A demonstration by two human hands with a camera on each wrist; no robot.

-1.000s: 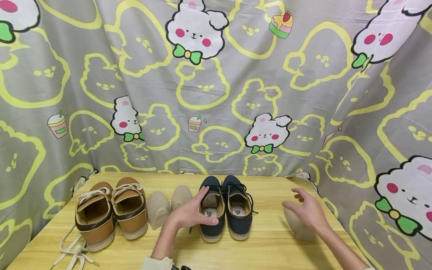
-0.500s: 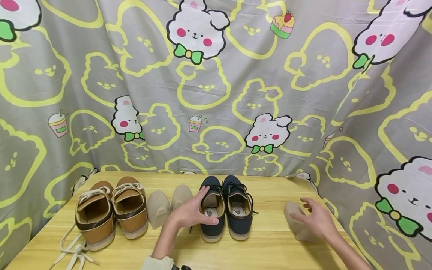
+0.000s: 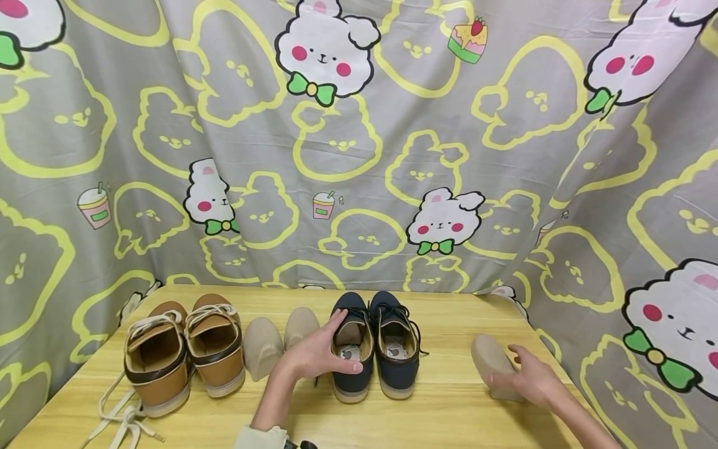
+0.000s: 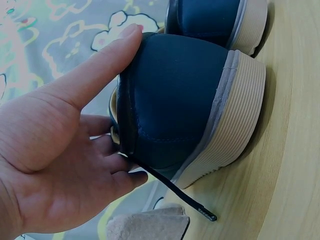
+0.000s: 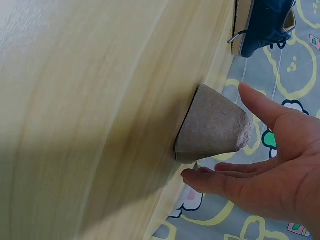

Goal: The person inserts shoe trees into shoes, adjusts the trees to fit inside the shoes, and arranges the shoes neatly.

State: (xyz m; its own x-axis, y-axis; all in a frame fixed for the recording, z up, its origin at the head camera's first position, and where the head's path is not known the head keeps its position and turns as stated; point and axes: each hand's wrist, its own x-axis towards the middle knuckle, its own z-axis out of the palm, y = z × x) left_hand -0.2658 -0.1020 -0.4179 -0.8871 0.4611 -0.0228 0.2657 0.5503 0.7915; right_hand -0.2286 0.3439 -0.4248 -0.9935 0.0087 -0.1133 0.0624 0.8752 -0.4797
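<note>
In the head view my left hand (image 3: 316, 358) rests on the left shoe (image 3: 353, 377) of a navy lace-up pair. Its thumb lies over the heel rim and its fingers reach along the outer side. The left wrist view shows that thumb at the top of the heel (image 4: 175, 90), with a black lace (image 4: 175, 187) hanging below the fingers. At the right, my right hand (image 3: 535, 377) is spread around a beige moulded shoe insert (image 3: 490, 358). In the right wrist view the insert (image 5: 212, 125) stands on the table between thumb and fingers, with gaps on both sides.
The other navy shoe (image 3: 397, 362) stands alongside. A tan pair, including one nearer shoe (image 3: 159, 380), sits left with long cream laces (image 3: 129, 421) on the wooden table (image 3: 443, 411). Two more beige inserts, one at the left (image 3: 262, 346), stand between the pairs. A patterned curtain (image 3: 348, 249) hangs behind.
My right hand has moved right and slightly down beside the beige insert, so more of the insert shows. My left hand has stayed at the navy shoe.
</note>
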